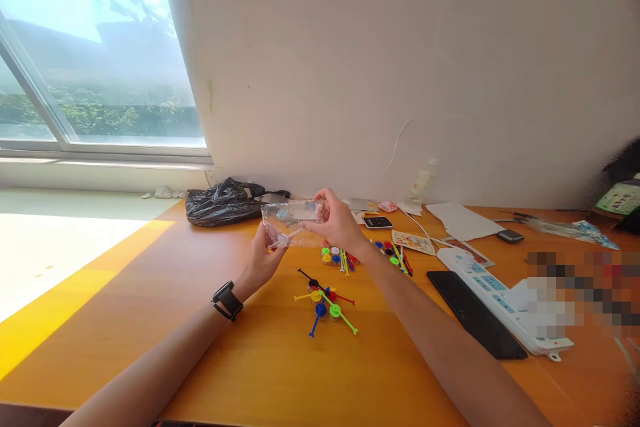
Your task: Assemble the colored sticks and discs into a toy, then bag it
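Observation:
My left hand grips the lower left of a clear plastic bag, raised above the table. At the other side of the bag, my right hand is closed with fingers and thumb pinching it. A white round piece with a thin stick shows by my left fingertips; whether it lies inside the bag I cannot tell. Below both hands, a cluster of small round pieces with arms in black, yellow, red, blue and green rests on the table. Behind my right wrist lie more coloured discs and sticks, partly hidden.
A black plastic bag lies at the back left. On the right are a black slab, a white power strip with cables, a white paper sheet, a printed card and a small black device. More coloured pieces lie nearby.

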Motion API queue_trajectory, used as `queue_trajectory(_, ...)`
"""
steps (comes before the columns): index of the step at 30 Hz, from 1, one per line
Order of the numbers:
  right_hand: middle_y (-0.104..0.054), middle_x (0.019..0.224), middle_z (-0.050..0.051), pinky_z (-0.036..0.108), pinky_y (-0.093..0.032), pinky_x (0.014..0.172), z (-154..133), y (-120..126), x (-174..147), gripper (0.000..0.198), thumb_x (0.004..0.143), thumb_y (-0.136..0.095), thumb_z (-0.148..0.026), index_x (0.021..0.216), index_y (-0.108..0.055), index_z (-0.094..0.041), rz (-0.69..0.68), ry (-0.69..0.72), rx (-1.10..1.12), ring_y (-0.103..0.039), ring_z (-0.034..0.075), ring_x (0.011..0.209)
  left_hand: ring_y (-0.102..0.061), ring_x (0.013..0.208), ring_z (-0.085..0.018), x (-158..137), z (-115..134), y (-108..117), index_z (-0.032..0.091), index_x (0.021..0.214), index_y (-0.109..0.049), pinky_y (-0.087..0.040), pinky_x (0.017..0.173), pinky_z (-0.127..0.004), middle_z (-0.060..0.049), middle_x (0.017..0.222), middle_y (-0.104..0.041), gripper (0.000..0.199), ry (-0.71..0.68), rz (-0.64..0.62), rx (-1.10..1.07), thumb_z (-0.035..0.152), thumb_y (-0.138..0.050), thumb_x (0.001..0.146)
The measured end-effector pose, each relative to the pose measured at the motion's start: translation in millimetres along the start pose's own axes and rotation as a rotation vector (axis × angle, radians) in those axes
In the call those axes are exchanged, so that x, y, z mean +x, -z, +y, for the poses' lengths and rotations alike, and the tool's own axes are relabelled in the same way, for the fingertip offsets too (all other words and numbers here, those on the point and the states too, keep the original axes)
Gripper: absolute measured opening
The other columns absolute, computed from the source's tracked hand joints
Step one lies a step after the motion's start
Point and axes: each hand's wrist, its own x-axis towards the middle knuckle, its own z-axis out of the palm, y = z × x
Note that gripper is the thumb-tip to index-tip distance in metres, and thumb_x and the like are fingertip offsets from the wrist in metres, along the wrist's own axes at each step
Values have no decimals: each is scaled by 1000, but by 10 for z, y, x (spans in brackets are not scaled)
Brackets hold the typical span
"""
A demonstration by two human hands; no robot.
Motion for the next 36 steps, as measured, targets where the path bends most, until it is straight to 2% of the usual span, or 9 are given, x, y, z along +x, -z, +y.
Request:
queue_trajectory(3, -57, 92, -6, 26, -46, 63, -43, 44, 4, 61, 72, -85, -38, 113, -41, -27, 45, 35, 133, -52, 10, 62, -54, 65, -11, 2, 15, 1, 21, 93, -49, -49, 58, -22, 4, 79, -56, 29, 10, 17, -22, 35, -74, 89)
queue_trajectory(6, -55, 108, -2, 27, -49, 64, -104, 105, 12, 58, 77, -84, -40, 108, -37, -28, 109, 99, 294, -59, 10, 68, -61, 74, -13, 22, 32, 21, 21, 106, -52, -54, 64, -25, 0, 89, -62, 31, -8, 63, -26, 35, -74, 89)
queue_trajectory(8, -55, 113, 1, 27, -52, 68, -168, 148, 2, 46, 81, -82, -41, 100, -43, -27, 109, 172, 295, -63, 12, 80, -64, 80, -15, 43, 31, 43, 21, 113, -53, -56, 67, -26, -2, 96, -65, 34, -20, 100, -35, 34, -74, 89)
queue_trajectory(11, -56, 125, 7, 33, -55, 88, -281, 201, -30, 25, 87, -79, -40, 89, -60, -23, 62, 273, 183, -62, 21, 112, -65, 80, -15, 73, 10, 73, 21, 119, -53, -55, 64, -26, -4, 103, -66, 37, -11, 148, -56, 32, -72, 89)
queue_trajectory(14, -51, 139, 8, 38, -53, 99, -336, 233, -49, 13, 94, -72, -38, 94, -75, -25, -91, 270, 116, -55, 25, 129, -66, 79, -16, 82, -10, 82, 22, 122, -53, -54, 61, -26, -5, 104, -67, 38, -4, 149, -74, 32, -70, 90)
queue_trajectory(18, -57, 129, 7, 31, -53, 87, -279, 263, -30, 20, 100, -63, -35, 104, -81, -26, -338, 211, 94, -62, 19, 108, -67, 85, -18, 57, 7, 67, 21, 120, -54, -55, 66, -27, -5, 104, -67, 38, -52, 100, -25, 35, -73, 90)
queue_trajectory(24, -59, 107, 3, 25, -45, 70, -224, 288, -38, 28, 100, -56, -24, 117, -79, -25, -459, 235, -17, -52, 11, 73, -66, 85, -18, 16, 62, 50, 19, 120, -54, -55, 71, -29, -6, 102, -67, 37, -106, 68, 30, 35, -72, 92)
queue_trajectory(31, -56, 98, 3, 25, -42, 66, -201, 242, -53, 27, 98, -53, -20, 99, -80, -19, -467, 257, -35, -52, 13, 74, -64, 85, -18, 29, 69, 56, 19, 118, -56, -53, 66, -26, -5, 100, -64, 36, -102, 124, 77, 35, -74, 91)
queue_trajectory(36, -51, 103, 5, 26, -43, 71, -206, 228, -49, 35, 99, -47, -12, 113, -78, -19, -470, 268, -62, -49, 13, 77, -61, 77, -14, 18, 61, 48, 20, 117, -54, -50, 61, -23, -3, 98, -63, 39, -67, 131, 62, 35, -76, 88)
